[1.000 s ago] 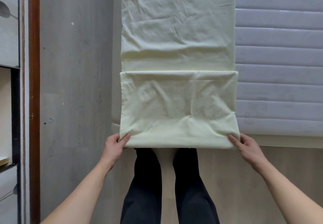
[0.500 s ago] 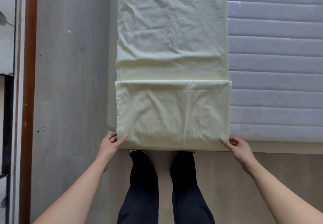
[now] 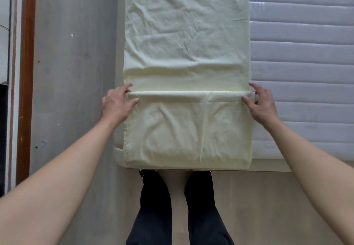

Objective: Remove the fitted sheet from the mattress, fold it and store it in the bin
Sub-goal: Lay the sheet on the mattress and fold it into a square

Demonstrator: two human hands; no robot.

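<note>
Sheet (image 3: 186, 40) (pale yellow, creased), folded edge pinched w/ left hand (image 3: 116, 104), right hand (image 3: 261, 104).

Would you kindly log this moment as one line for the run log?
stage: folding | sheet: long strip on mattress, near end folded over | left hand: pinching fold edge | right hand: pinching fold edge

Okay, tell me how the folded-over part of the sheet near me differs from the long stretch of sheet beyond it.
The folded-over part is a doubled layer; the long stretch looks thinner, though its layer count is unclear. The folded-over part is short and ends at the near mattress edge; the long stretch runs out of frame. The left hand and right hand grip the folded-over part's far corners; nothing touches the long stretch. Both are pale yellow and creased.
</note>
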